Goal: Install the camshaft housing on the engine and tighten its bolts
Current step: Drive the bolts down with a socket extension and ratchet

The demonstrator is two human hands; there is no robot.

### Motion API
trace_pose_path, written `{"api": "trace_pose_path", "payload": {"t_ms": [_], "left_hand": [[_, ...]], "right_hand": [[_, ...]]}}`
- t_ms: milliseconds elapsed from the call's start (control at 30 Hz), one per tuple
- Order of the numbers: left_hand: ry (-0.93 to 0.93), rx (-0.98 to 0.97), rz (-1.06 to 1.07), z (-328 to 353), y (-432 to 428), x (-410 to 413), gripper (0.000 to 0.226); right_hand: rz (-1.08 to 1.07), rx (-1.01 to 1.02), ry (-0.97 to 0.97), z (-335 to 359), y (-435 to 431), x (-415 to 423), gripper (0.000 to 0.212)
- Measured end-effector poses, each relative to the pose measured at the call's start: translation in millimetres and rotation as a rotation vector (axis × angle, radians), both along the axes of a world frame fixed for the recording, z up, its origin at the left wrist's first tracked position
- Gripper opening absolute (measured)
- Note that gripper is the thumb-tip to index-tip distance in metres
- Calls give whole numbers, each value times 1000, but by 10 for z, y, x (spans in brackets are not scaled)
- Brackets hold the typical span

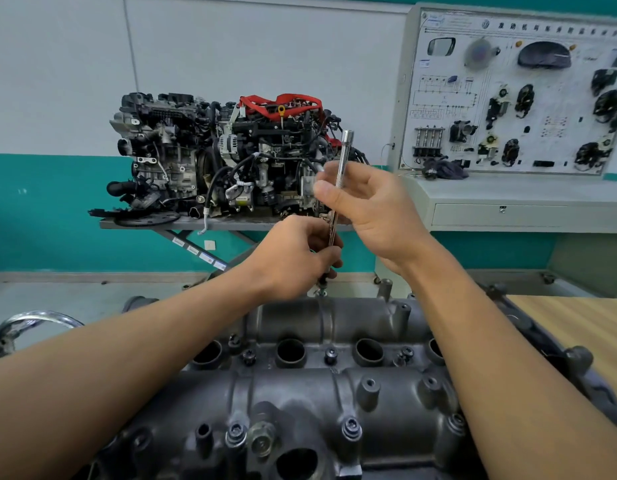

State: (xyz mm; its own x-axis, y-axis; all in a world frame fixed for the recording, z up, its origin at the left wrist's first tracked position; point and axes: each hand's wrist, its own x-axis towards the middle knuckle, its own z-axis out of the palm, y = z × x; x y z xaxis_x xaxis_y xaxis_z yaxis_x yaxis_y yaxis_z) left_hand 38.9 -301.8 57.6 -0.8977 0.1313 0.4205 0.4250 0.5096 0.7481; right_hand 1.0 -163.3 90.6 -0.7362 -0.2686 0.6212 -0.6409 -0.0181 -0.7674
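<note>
left hand [293, 258] curled round the foot of the extension bar [343, 157] over a bolt [322, 291] at the far rim of the flat-lying camshaft housing [300, 386], right hand [369, 206] pinching it higher up; likely to slip or cross-thread if leaned.

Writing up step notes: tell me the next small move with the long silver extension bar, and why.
Probably spin the long silver extension bar with the right hand to run down the dark bolt. The bar stands over that bolt at the far edge of the grey cast-metal camshaft housing, the left hand grips its lower end, and no handle is fitted on top.
</note>
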Motion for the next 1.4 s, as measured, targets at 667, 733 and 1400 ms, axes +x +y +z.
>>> {"api": "trace_pose_path", "payload": {"t_ms": [667, 733, 1400], "left_hand": [[-7, -14, 17, -11, -28, -19, 9], [2, -27, 15, -9, -23, -11, 9], [11, -61, 29, 27, 8, 30, 11]], "right_hand": [[-129, 34, 89, -17, -43, 1, 17], [-135, -10, 40, -31, -31, -30, 34], [-141, 90, 98, -65, -36, 12, 18]]}}
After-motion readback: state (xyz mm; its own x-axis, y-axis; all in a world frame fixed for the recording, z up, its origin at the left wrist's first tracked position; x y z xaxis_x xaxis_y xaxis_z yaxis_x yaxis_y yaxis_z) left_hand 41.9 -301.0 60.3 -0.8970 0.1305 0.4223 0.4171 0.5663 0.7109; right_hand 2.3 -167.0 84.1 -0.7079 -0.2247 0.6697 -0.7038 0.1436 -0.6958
